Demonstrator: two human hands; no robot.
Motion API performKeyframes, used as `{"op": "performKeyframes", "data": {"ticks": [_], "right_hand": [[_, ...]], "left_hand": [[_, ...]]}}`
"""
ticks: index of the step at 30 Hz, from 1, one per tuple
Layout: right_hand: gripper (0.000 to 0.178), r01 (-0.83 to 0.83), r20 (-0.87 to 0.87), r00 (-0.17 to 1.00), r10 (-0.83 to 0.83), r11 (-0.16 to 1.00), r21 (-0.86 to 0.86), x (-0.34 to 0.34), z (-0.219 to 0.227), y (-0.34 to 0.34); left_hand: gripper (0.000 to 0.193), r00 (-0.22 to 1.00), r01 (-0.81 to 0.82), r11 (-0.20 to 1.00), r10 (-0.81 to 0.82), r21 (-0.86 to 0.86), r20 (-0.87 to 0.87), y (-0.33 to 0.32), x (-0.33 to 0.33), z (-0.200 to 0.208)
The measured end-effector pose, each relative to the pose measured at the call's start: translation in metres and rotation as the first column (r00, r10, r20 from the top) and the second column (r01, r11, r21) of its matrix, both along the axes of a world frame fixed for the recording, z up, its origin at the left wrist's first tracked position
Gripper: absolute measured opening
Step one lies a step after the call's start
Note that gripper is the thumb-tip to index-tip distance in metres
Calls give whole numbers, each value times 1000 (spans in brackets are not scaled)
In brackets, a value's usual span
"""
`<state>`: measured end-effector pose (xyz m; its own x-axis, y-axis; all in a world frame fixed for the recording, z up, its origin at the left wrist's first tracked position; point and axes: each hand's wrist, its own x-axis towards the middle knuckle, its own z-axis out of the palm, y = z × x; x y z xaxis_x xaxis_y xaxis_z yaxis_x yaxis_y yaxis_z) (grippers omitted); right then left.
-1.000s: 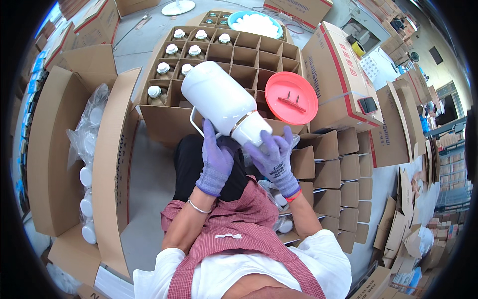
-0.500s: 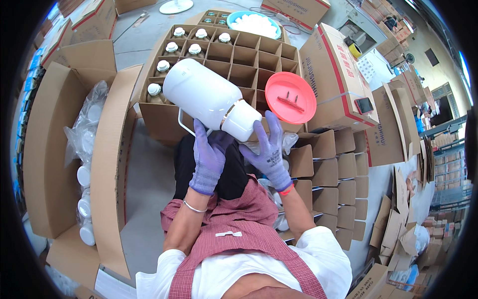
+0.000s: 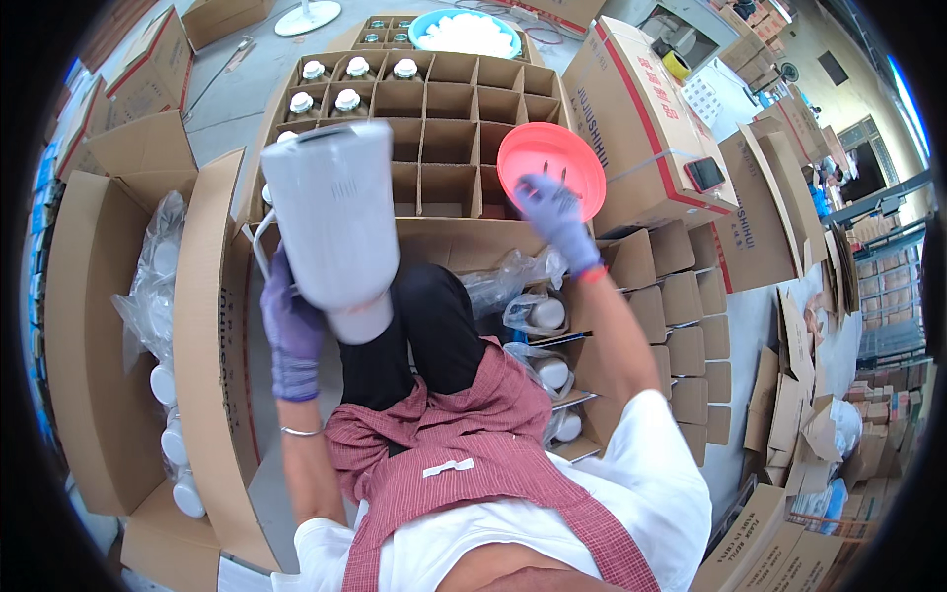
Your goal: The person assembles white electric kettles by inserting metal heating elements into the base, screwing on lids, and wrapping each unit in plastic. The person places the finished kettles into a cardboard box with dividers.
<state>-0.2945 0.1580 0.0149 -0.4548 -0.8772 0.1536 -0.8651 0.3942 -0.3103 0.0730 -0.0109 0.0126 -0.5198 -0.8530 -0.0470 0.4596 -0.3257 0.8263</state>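
A white vacuum jug (image 3: 335,212) with a side handle is tilted upside down above my knees, its narrow lid end toward me and its wide base away. My left hand (image 3: 292,321), in a purple glove, grips the jug at its handle side; part of the fingers is hidden behind the jug. My right hand (image 3: 550,212), also gloved, is over the near left part of a round red lid-like dish (image 3: 552,148). Its fingers are smeared by motion, and whether they pinch anything does not show. Small dark pointed pieces stand in the dish beside the fingertips.
Ahead is a divided carton (image 3: 449,138) with several white-capped bottles in its left cells. A blue basin (image 3: 464,35) of white pieces stands behind it. An open carton (image 3: 212,395) with wrapped white-lidded items lies left. Cardboard dividers (image 3: 646,340) and a carton bearing a phone (image 3: 704,175) are right.
The jug has swung left and turned more upright, lid end down, with my left hand. My right hand has left the jug's lid and moved out to the red dish.
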Motion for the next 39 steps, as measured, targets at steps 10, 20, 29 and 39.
{"op": "performKeyframes", "data": {"ticks": [10, 20, 29, 39], "right_hand": [[35, 410, 601, 708, -371, 909, 78, -92, -43, -18], [33, -888, -447, 418, 791, 460, -17, 146, 81, -29], [31, -967, -296, 254, 921, 252, -47, 153, 72, -31], [28, -390, 873, 470, 134, 918, 69, 114, 26, -30]], "left_hand": [[32, 821, 207, 978, -164, -17, 546, -5, 66, -11], [33, 672, 607, 791, -563, 77, 482, -44, 47, -50], [27, 618, 566, 816, -512, 114, 596, -29, 38, -25], [38, 849, -25, 959, 170, -283, 501, 142, 56, -37]]}}
